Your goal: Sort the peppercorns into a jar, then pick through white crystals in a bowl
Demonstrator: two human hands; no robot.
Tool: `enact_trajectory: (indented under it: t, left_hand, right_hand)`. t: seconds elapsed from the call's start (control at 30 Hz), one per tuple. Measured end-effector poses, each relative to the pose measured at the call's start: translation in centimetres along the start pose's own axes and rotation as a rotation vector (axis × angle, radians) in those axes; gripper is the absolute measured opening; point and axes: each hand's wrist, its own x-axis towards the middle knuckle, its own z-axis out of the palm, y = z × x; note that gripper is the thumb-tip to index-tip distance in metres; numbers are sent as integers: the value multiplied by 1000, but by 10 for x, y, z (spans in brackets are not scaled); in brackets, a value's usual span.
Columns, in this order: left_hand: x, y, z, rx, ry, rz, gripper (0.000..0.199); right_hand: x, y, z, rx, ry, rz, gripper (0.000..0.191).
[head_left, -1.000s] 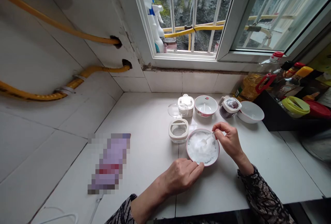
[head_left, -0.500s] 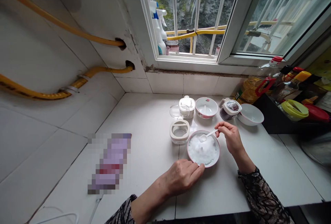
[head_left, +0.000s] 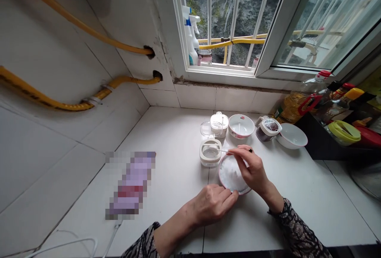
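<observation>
A bowl of white granules (head_left: 230,172) stands on the counter, partly covered by my right hand. My left hand (head_left: 212,202) grips the near rim of this bowl. Between the pinched fingers of my right hand (head_left: 251,166) is a small white spoon (head_left: 223,150). Its tip reaches over the open clear jar (head_left: 210,153) just left of the bowl, and whether it carries anything I cannot tell. The jar's lid (head_left: 211,129) is flipped up at the back.
Behind stand a white-lidded jar (head_left: 219,123), a flowered bowl (head_left: 241,126), a jar with dark contents (head_left: 268,129) and a white bowl (head_left: 292,135). Bottles (head_left: 309,97) fill a black rack at right. A blurred purple object (head_left: 132,182) with a white cable lies at left.
My right hand has moved left, carrying the spoon from above the granules to the open jar. My left hand stays on the bowl's rim. The whole view has shifted slightly.
</observation>
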Motion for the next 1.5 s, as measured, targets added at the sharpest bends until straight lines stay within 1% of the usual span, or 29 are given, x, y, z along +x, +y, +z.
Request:
enact_trajectory:
  t: [0.07, 0.1, 0.17, 0.23, 0.33, 0.4, 0.47, 0.57, 0.63, 0.7, 0.77, 0.87, 1.0, 1.17, 1.37, 1.43, 1.5]
  left_hand:
    - [1, 0, 0, -1, 3, -5, 23]
    - [1, 0, -1, -1, 7, -6, 23]
    - [2, 0, -2, 0, 19, -8, 23]
    - [3, 0, -3, 0, 25, -2, 22]
    - [3, 0, -4, 3, 19, 5, 22]
    - [4, 0, -4, 6, 24, 4, 22]
    - [4, 0, -4, 6, 41, 4, 22]
    - [4, -1, -4, -6, 51, 5, 22]
    - [4, -1, -4, -14, 44, 7, 21]
    - [3, -1, -4, -17, 30, 11, 21]
    - [3, -1, -4, -14, 22, 9, 21]
    - [3, 0, -4, -8, 19, 6, 21]
    - [4, 0, -4, -11, 27, 3, 20]
    - [5, 0, -4, -7, 41, 10, 21]
    - [5, 0, -3, 9, 42, 6, 21]
    - [4, 0, -2, 16, 41, 13, 21]
    - [3, -1, -2, 17, 33, 13, 20]
  right_hand:
    - [1, 1, 2, -137, -95, -179, 31]
    - [1, 2, 1, -171, -114, -224, 34]
    - [2, 0, -2, -186, -83, -233, 35]
    - [2, -2, -9, -160, 5, -182, 31]
    - [2, -2, -24, -131, 146, -41, 20]
    - [0, 3, -34, -137, 197, 56, 16]
    - [-2, 9, -41, -166, 219, 114, 16]
    - [-4, 17, -44, -217, 225, 105, 17]
    - [-6, 19, -41, -226, 195, 96, 18]
    - [-7, 19, -36, -209, 153, 122, 19]
    - [-7, 18, -32, -174, 132, 187, 19]
    - [-6, 16, -31, -90, 162, 326, 17]
    - [-1, 17, -36, 100, 202, 491, 15]
    - [3, 22, -38, 306, 230, 633, 13]
    - [2, 30, -36, 433, 218, 700, 14]
    - [2, 29, -34, 472, 219, 695, 14]
    - [3, 25, -30, 490, 226, 656, 15]
